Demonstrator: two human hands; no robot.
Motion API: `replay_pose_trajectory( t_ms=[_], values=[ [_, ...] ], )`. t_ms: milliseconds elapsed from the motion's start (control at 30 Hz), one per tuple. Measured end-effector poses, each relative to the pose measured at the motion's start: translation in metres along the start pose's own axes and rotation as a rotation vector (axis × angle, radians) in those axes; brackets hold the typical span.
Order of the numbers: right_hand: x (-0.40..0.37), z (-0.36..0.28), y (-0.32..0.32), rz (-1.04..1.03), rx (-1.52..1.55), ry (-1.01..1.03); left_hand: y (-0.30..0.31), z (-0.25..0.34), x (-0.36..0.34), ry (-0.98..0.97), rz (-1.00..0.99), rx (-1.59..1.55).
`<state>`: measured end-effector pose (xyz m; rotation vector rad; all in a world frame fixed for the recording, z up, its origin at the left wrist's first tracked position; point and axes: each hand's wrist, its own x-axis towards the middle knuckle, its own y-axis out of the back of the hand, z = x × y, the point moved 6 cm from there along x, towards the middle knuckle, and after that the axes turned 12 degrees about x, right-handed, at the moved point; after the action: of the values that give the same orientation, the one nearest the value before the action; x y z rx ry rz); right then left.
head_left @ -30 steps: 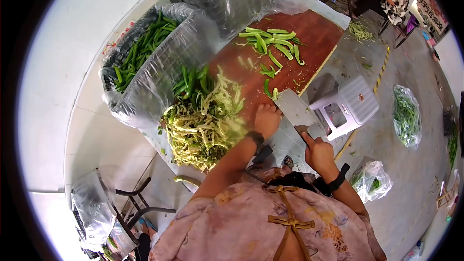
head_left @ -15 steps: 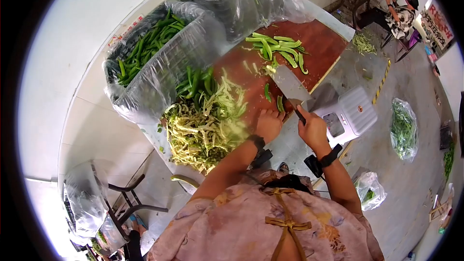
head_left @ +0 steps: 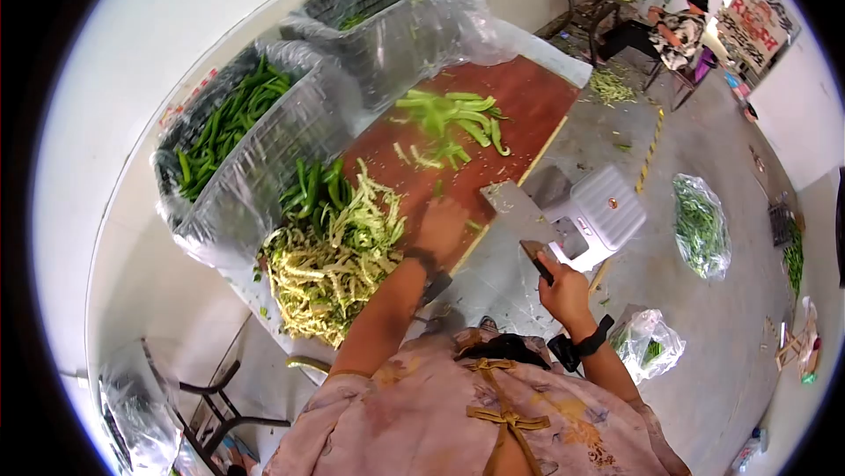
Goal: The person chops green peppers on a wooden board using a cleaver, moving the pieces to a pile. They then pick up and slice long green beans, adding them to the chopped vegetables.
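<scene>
My right hand (head_left: 565, 291) is closed round the dark handle of a cleaver (head_left: 519, 209), whose broad blade lies over the long edge of the red-brown cutting board (head_left: 519, 88). Smeared by motion, my left hand (head_left: 443, 228) is low over the near part of the board, its fingers indistinct. A small green piece (head_left: 473, 225) is beside it. Farther up the board lies a group of split green peppers (head_left: 475, 115), blurred at its left side. To the left of my left hand, a heap of pale pepper cores and seeds (head_left: 321, 278) spreads beside several whole green peppers (head_left: 312, 190).
A plastic-lined crate (head_left: 304, 115) of green peppers stands at left, another lined crate (head_left: 440, 14) behind it. A white plastic stool (head_left: 607, 212) is right of the board. Bagged greens (head_left: 701, 228) lie on the floor. A person (head_left: 678, 36) sits at the far right.
The cleaver has come back from the board's middle to its right edge. My left hand has left its place by the small green pieces and blurred. The view has shifted.
</scene>
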<state>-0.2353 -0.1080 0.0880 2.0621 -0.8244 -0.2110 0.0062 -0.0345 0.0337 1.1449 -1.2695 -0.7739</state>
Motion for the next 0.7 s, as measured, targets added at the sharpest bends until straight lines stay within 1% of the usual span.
replay_pose_trajectory(
  t_ms=[33, 67, 100, 167, 200, 267, 300, 367, 400, 467, 500, 567, 700],
  values=[
    [-0.004, 0.0, 0.0, -0.001, 0.01, -0.009, -0.007, -0.002, -0.002, 0.065, -0.051, 0.041],
    [-0.007, 0.0, 0.001, -0.005, -0.015, -0.021, -0.009, -0.001, -0.006, 0.113, -0.008, 0.047],
    [-0.009, 0.0, 0.003, -0.001, -0.015, -0.025, 0.003, 0.007, -0.007, 0.108, -0.007, 0.047],
    [-0.012, -0.002, 0.003, -0.001, 0.039, -0.027, 0.03, 0.012, -0.01, 0.343, -0.137, -0.037],
    [-0.013, -0.003, 0.001, -0.01, 0.049, -0.018, 0.023, 0.013, -0.012, 0.355, -0.142, -0.027],
    [-0.015, -0.004, 0.001, 0.024, 0.088, 0.02, -0.017, 0.009, -0.025, 0.464, -0.327, -0.276],
    [-0.017, -0.006, 0.0, 0.013, 0.098, 0.032, -0.026, 0.007, -0.03, 0.48, -0.329, -0.266],
    [-0.02, -0.009, 0.0, -0.028, 0.056, 0.012, -0.028, 0.01, -0.036, 0.378, -0.21, -0.219],
    [-0.022, -0.01, 0.0, -0.041, 0.03, 0.027, -0.028, 0.009, -0.041, 0.386, -0.209, -0.215],
    [-0.026, -0.012, 0.0, -0.052, 0.038, 0.052, -0.017, 0.013, -0.046, 0.266, -0.02, -0.11],
    [-0.028, -0.013, 0.0, -0.058, 0.043, 0.07, -0.013, 0.016, -0.047, 0.269, -0.021, -0.109],
    [-0.033, -0.015, 0.002, -0.081, 0.021, 0.077, 0.002, 0.025, -0.049, 0.218, 0.085, -0.022],
    [-0.04, -0.017, 0.004, -0.144, -0.023, 0.116, -0.001, 0.036, -0.051, 0.271, 0.003, 0.026]
  ],
)
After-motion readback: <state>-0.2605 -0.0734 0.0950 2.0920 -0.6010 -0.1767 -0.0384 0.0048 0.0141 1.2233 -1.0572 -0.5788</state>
